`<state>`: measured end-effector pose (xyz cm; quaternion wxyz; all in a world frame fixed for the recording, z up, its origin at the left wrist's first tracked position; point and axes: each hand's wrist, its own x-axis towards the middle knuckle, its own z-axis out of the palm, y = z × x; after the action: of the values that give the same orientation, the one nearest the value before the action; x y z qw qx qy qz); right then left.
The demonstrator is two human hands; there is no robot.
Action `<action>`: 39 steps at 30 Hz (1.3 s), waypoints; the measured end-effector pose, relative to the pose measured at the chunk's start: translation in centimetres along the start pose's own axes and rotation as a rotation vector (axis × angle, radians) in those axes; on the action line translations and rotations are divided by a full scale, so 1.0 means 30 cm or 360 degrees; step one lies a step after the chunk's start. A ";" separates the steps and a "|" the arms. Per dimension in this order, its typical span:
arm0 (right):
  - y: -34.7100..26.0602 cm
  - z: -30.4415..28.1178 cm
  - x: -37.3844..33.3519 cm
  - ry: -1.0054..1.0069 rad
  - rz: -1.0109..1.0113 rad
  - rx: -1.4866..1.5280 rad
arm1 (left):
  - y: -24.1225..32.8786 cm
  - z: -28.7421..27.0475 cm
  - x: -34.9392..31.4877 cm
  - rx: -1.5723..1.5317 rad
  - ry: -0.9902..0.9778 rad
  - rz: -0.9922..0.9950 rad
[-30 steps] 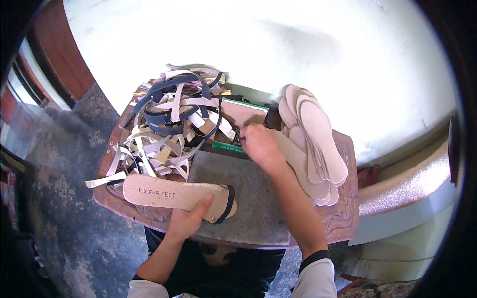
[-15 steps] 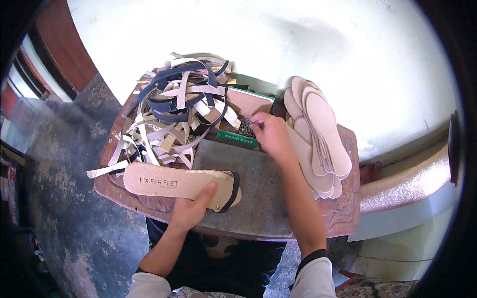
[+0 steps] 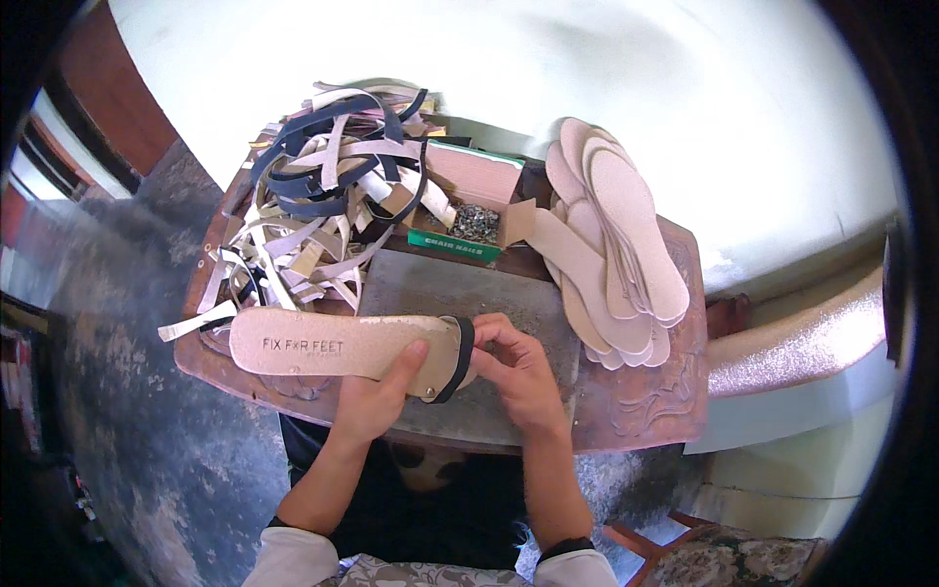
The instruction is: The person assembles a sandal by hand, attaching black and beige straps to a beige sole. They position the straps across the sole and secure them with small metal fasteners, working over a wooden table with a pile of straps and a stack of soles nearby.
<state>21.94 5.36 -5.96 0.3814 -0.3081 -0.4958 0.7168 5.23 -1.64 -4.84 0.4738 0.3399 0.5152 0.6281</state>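
My left hand (image 3: 377,396) grips the tan insole (image 3: 342,342) from beneath, thumb pressed on top. My right hand (image 3: 518,367) pinches the dark strap (image 3: 456,360) looped over its end. The insole lies flat, lengthwise across the grey slab (image 3: 440,284), beside the pile of straps (image 3: 323,196).

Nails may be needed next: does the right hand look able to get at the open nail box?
Probably yes: the right hand is at the strap, and bare stone slab lies between it and the open box.

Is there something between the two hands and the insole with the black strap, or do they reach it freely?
Nothing visible is in the way. The left hand and right hand already touch the insole beside its black strap.
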 end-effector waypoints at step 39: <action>-0.008 0.020 -0.017 0.0120 -0.0062 -0.0071 | -0.007 0.020 -0.034 0.0389 -0.0062 0.0104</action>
<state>21.76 4.70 -5.50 0.4068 -0.3336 -0.5030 0.6858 6.16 -2.40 -4.83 0.4181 0.4239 0.5674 0.5688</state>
